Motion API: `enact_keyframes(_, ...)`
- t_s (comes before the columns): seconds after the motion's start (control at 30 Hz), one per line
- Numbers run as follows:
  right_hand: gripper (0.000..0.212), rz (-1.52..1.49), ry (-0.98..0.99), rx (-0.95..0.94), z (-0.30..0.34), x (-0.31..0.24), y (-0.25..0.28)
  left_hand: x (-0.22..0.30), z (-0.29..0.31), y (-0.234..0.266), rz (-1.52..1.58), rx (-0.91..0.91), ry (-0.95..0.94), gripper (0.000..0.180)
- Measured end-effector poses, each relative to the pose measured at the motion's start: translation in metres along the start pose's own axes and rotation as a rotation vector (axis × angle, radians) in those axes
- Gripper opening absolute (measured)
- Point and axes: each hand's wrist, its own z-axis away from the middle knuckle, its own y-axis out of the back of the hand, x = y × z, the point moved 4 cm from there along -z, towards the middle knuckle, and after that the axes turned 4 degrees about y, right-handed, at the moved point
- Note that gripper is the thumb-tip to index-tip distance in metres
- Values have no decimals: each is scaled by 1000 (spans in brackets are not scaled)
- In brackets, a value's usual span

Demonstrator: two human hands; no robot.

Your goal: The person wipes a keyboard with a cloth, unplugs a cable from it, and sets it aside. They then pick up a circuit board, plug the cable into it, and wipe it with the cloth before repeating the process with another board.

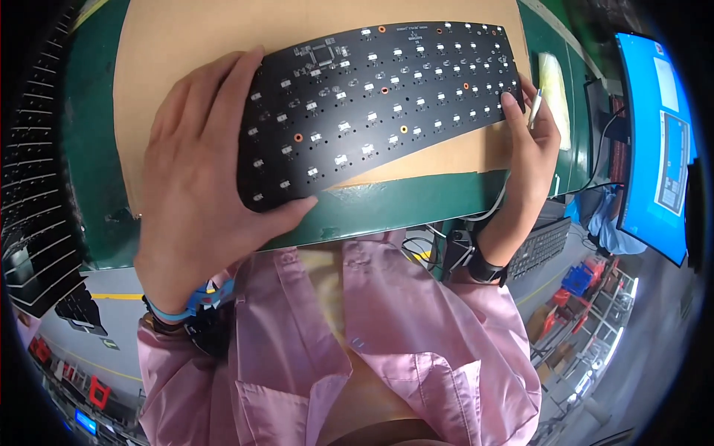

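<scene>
A black circuit board held at both ends over the counter

Nearest is the pink smock, below the counter's front edge. Beyond it, the left hand spans the board's left end in a wide grip, fingertips at the upper edge and thumb along the lower corner. The right hand holds the narrower right end in a tighter grip, thumb on the component face. A slim white tool shows among those fingers.

The board lies between the hands, above a tan sheet; whether its underside touches the sheet, I cannot tell. Farther right are a pale yellowish-white strip on the counter and a lit monitor.

The likeliest trouble is at the right end: pinching board and tool together could let the tip scratch the surface or knock a small part. Pressing the thumb onto components could dirty or stress them, and uneven pulling could flex the thin board. If the left hand loosens, that end could drop.
</scene>
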Motion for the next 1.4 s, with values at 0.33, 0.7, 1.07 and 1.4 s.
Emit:
enact_keyframes(0.33,39,119,-57,79,22,-10,4,-12,-4,4,80,-59,11,100)
enact_keyframes(0.7,43,-150,-231,187,80,-25,18,1,4,28,32,-140,-157,98)
enact_keyframes(1.07,38,-3,-106,149,51,-7,8,-19,-4,7,127,-98,-70,100)
enact_keyframes(1.4,36,-15,-102,177,54,1,10,-18,-7,8,93,-98,-69,102)
